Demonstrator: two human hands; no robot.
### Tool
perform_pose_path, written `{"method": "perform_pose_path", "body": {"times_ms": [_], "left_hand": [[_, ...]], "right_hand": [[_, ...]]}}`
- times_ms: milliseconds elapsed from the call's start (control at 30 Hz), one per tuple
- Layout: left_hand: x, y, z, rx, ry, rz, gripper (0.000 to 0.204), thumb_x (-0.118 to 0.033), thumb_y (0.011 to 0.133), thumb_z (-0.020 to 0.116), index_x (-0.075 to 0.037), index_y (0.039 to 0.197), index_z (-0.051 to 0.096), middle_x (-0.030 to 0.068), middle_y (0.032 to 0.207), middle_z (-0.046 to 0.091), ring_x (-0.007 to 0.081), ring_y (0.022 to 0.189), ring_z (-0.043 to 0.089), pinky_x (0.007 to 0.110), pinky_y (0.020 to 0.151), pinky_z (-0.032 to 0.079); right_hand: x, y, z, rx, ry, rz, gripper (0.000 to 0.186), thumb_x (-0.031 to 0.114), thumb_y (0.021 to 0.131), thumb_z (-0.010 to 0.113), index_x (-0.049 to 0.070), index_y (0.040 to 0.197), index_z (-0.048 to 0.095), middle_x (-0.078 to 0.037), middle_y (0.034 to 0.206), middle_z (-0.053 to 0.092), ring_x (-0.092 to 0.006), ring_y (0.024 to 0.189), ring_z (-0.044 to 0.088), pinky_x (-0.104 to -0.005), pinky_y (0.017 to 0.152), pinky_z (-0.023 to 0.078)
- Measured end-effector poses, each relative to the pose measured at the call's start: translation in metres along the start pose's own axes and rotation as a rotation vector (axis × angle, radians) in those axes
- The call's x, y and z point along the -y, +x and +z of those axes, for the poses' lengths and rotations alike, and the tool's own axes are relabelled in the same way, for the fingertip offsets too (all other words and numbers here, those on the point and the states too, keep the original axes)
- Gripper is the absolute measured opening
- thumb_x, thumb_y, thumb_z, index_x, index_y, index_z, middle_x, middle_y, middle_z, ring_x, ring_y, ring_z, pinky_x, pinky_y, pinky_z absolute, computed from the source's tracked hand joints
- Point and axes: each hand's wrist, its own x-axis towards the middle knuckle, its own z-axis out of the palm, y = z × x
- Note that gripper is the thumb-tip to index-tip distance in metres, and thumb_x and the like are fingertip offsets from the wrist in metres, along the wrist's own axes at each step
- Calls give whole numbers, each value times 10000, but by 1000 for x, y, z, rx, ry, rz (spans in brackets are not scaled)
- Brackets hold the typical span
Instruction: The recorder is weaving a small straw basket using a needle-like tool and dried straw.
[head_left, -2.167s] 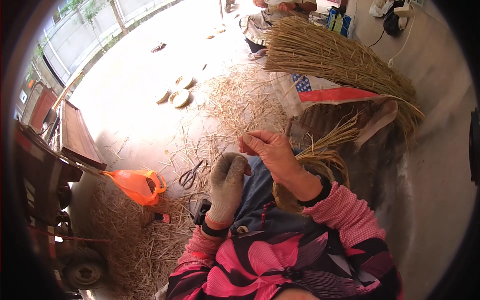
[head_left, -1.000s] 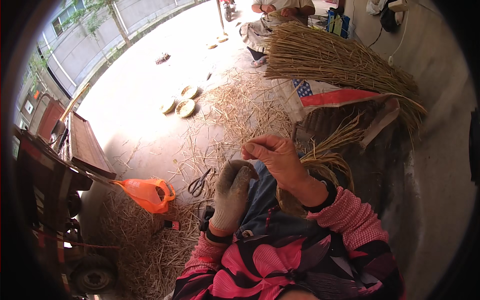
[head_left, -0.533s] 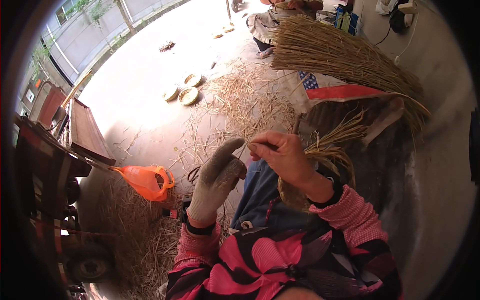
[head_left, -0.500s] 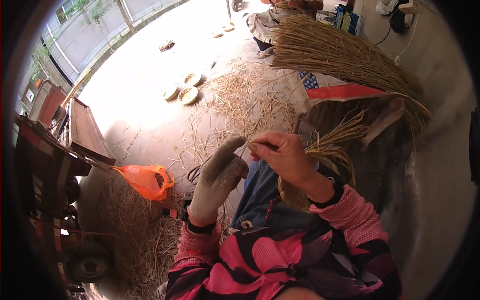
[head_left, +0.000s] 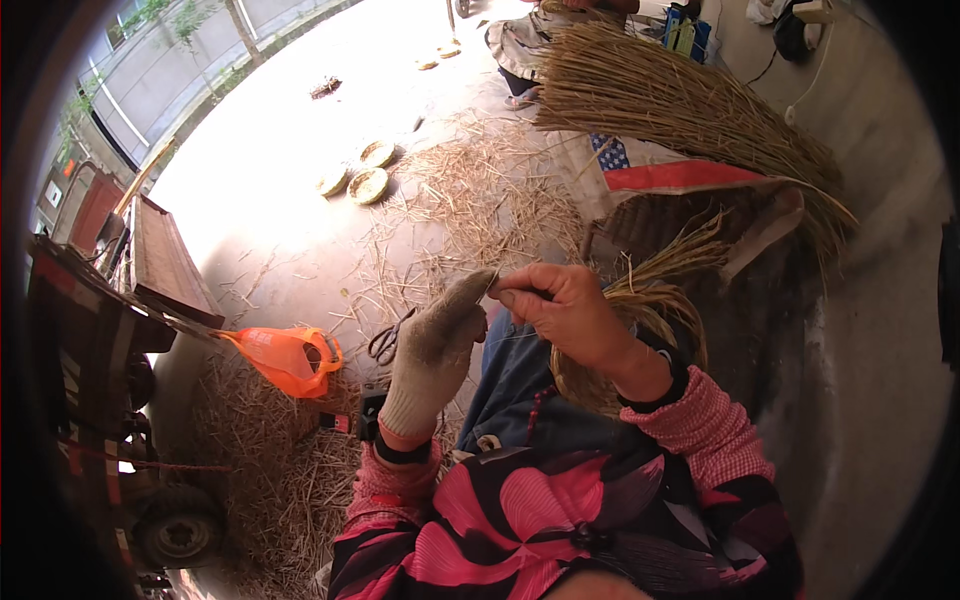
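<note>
My left hand (head_left: 436, 345) wears a whitish knitted glove with grey on the fingers. Its fingers are closed, and their tips meet those of my bare right hand (head_left: 565, 310). Between the two hands is a thin strand (head_left: 492, 285), too fine to tell whether it is thread or a needle. My right thumb and forefinger pinch it. Below my right wrist, a coiled straw piece (head_left: 582, 385) rests against my lap, partly hidden by the forearm. Loose straw ends (head_left: 685, 258) stick out from it to the upper right.
A big straw bundle (head_left: 680, 105) lies on a red-edged sack (head_left: 690, 175) at the right. Scissors (head_left: 384, 346) and an orange plastic bag (head_left: 285, 360) lie at the left. Farther off are small round woven baskets (head_left: 369, 186), straw scraps (head_left: 490, 200) and another person (head_left: 515, 60). A wheeled cart (head_left: 165, 260) stands left.
The fingertips of both hands have come together around the thin strand. My gloved fingers have closed up. The view has shifted slightly, and the scissors show more fully.
</note>
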Motion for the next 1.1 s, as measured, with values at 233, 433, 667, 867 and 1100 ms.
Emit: {"method": "perform_pose_path", "body": {"times_ms": [233,433,667,867,1100], "left_hand": [[-18,3,12,-54,633,168,493,38,845,567,-117,1312,567,149,956,669,338,785,675,415,638,539],[-17,2,19,-23,793,115,448,1,858,578,-98,1295,559,150,935,665,341,788,678,424,648,538],[-2,-2,8,-24,204,-111,339,-86,890,616,-100,1227,577,195,780,655,379,769,673,419,649,522],[-20,-2,-38,-114,402,-27,64,-103,873,672,-57,902,638,136,726,633,250,636,647,350,590,487],[12,16,-41,-76,-92,-194,77,-90,937,633,-24,966,658,-1,835,625,75,751,527,233,669,449]], "right_hand": [[-18,0,-7,33,307,128,164,119,954,643,-19,1026,694,18,802,643,-46,715,565,-210,621,456],[-30,4,2,-112,-170,-164,108,101,925,655,9,978,674,-32,816,681,-143,667,612,-284,617,484],[-35,0,7,-130,-724,-535,62,104,860,656,57,888,627,-179,810,614,-395,766,616,-426,625,498],[-36,9,-26,-37,-798,-382,115,156,879,646,52,853,605,-171,795,607,-397,746,604,-423,617,494],[-27,3,-21,272,-80,-282,54,74,935,648,23,938,666,-4,790,633,-94,742,571,-253,684,475]]}}
